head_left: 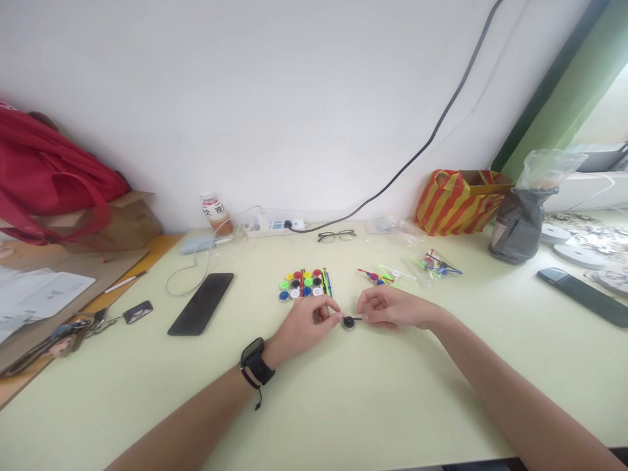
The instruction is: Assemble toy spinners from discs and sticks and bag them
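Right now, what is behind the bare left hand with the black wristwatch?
Behind the left hand: rows of small, round, coloured pieces, with thin coloured sticks beside and between them. Whatever the hand itself covers cannot be seen.

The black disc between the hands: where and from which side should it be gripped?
Probably pinch the black disc by its round rim, coming in from the left, where the left hand is. It sits low and flat, and the thin black piece at its right edge runs toward the right hand, crowding that side.
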`<state>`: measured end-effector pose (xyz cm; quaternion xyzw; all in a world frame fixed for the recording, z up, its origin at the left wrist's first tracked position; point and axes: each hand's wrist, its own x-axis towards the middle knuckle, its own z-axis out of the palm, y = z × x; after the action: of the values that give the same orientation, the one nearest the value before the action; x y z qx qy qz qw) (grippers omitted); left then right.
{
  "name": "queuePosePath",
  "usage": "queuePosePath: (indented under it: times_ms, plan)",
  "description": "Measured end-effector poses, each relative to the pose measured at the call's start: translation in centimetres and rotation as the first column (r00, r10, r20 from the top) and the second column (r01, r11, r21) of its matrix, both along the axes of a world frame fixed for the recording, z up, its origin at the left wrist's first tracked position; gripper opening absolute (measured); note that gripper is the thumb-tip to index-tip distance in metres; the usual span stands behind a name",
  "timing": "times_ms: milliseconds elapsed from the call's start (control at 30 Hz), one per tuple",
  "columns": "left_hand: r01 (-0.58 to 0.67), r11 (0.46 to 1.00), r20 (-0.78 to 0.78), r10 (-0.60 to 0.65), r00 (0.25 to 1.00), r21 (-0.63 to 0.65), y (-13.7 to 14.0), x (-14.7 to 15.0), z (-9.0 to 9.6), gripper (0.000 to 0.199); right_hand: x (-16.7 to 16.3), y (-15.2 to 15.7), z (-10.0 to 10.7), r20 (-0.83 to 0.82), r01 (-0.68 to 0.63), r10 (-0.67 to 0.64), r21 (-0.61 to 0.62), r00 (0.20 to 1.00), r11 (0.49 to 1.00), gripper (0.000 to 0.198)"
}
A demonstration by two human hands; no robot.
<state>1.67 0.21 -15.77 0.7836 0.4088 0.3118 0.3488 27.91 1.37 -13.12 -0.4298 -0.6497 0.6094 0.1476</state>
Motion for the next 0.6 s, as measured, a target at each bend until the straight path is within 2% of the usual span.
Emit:
queuePosePath:
  times_ms: [233,400,500,600]
  plan:
    - [0.032,0.998,-0.09,-0.026,0.996,0.055,-0.3,-0.1,0.5,0.02,-0.1,0.0,0.0,0.007,0.005,-0.005,0.026,1.0,1.0,0.017]
    - [0.036,0.969,-0.203,0.015,0.979,0.243,-0.5,-0.4,1.0,0.015,-0.5,-0.1,-0.3,0.0,0.039,-0.039,0.036,0.999,0.999,0.016]
    - [0.115,0.938,-0.176,-0.058,0.983,0.328,-0.7,-0.1,1.1,0.021,-0.6,-0.2,-0.2,-0.007,0.057,-0.057,0.055,0.998,0.997,0.015]
    - [0.204,0.921,-0.176,-0.152,0.973,0.333,-1.0,0.2,0.9,0.027,-0.4,-0.3,-0.2,-0.01,0.042,-0.041,0.063,0.999,0.997,0.014]
